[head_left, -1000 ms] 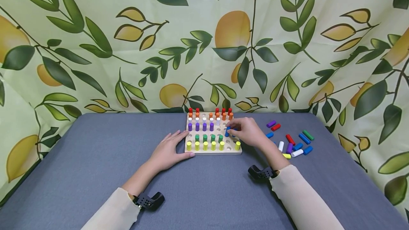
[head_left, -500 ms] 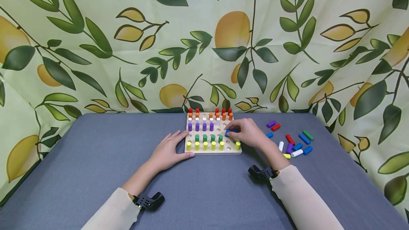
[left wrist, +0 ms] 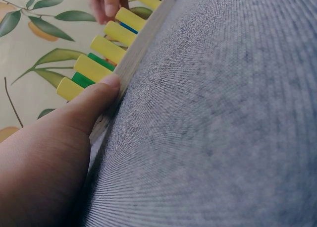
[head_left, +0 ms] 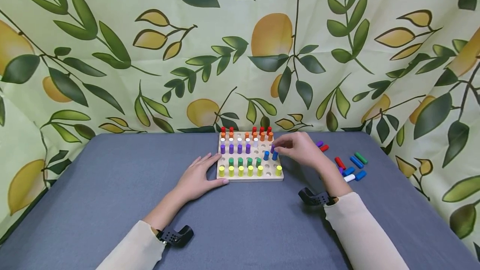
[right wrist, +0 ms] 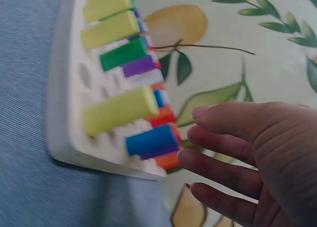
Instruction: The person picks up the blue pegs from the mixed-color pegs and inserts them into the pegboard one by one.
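A wooden pegboard [head_left: 250,180] stands on the table, its rows of round pegs sorted by colour. My left hand [head_left: 196,180] rests at its left front corner, fingers at the left side. The left thumb [left wrist: 101,93] touches the front edge in the left wrist view. Over the board's right edge is my right hand [head_left: 300,149], fingers slightly bent and holding nothing in the right wrist view. Beside its fingertips a purple peg [head_left: 273,148] stands upright. Two blue pegs stand in front of it, the left blue peg [head_left: 266,156] and the right blue peg [right wrist: 151,141].
Loose pegs lie right of the board, among them a green peg [head_left: 361,158], a red peg [head_left: 340,163] and a white peg [head_left: 349,178]. My right forearm hides part of this pile. A leaf-patterned cloth [head_left: 210,66] hangs behind the table.
My right hand has let go of the left blue peg, now standing in the board, and moved right and slightly back. My left hand has stayed still.
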`<act>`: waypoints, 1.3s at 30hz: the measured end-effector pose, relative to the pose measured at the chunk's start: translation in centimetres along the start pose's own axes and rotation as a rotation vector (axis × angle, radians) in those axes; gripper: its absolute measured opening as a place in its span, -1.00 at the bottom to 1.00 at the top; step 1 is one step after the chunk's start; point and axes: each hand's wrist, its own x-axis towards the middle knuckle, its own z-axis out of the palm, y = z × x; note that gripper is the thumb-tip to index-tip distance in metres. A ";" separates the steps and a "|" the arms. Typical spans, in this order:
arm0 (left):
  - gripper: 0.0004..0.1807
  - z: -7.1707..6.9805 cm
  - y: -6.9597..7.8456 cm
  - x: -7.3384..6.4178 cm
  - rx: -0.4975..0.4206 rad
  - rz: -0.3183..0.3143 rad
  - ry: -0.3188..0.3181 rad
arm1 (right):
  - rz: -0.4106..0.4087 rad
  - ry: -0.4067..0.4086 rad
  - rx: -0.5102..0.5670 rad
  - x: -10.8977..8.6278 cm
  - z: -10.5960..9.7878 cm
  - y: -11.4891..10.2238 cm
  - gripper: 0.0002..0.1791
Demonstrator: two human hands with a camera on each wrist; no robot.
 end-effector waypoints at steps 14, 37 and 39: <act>-0.03 -0.2 0.3 0.0 -0.005 -0.008 -0.003 | 0.073 0.100 -0.046 -1.8 -4.9 1.8 -0.74; -0.03 -0.1 0.0 0.0 0.004 -0.006 -0.002 | 0.213 0.016 -0.046 -4.5 -6.4 7.8 -0.74; -0.03 -0.1 0.1 0.0 0.003 -0.004 -0.002 | 0.198 -0.022 -0.045 -4.6 -6.3 8.3 -0.77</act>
